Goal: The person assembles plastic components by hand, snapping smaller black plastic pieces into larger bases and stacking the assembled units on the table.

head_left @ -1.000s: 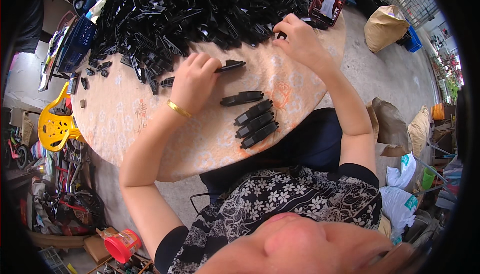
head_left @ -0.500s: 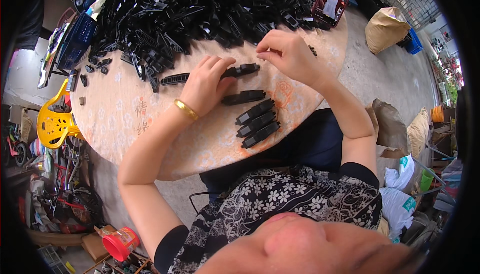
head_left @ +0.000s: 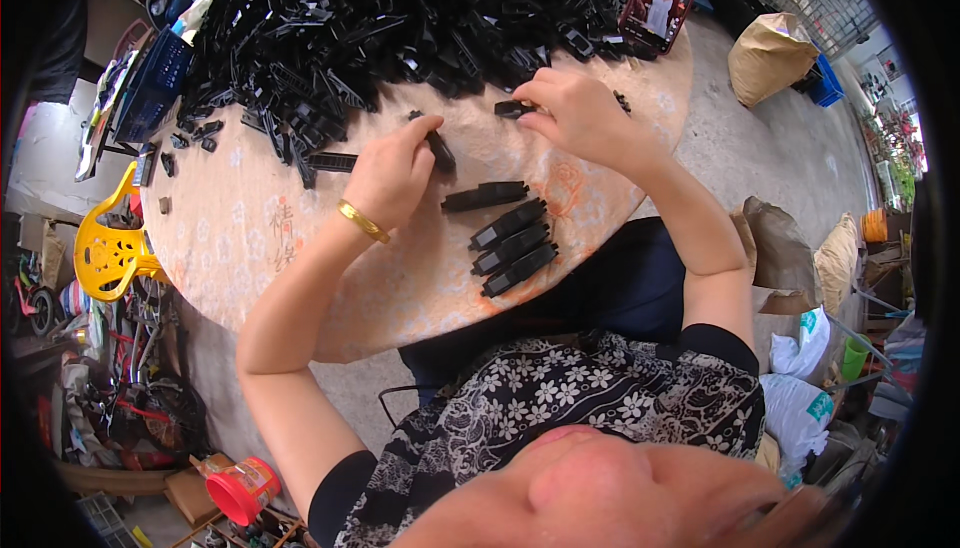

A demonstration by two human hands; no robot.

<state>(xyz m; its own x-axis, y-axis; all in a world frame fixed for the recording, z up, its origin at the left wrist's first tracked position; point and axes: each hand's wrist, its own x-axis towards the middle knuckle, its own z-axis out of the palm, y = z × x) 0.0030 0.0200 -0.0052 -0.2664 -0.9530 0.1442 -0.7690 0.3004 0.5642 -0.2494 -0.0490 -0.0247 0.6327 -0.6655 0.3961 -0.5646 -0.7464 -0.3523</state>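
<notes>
My left hand (head_left: 392, 170) is closed on a dark, blocky plastic part (head_left: 440, 152), which sticks out past the fingertips above the cloth. A ribbed black strip (head_left: 332, 161) lies beside that hand, its other end hidden behind the fingers. To the right, my right hand (head_left: 578, 116) pinches a small black plastic piece (head_left: 512, 109) between thumb and fingers. Nearer to me, a long black part (head_left: 487, 196) rests on the cloth, with a row of similar blocky black parts (head_left: 515, 248) side by side below it.
A large heap of black plastic pieces (head_left: 400, 18) covers the far side of the round, cloth-covered table (head_left: 220, 238). A phone (head_left: 660, 3) leans at the back right. Off the left edge stand a yellow chair (head_left: 105, 238) and a blue crate (head_left: 155, 83).
The dark part in my left hand has turned from lying sideways to pointing away from me. My right hand now pinches a small black piece that was not visible in its fingers before.
</notes>
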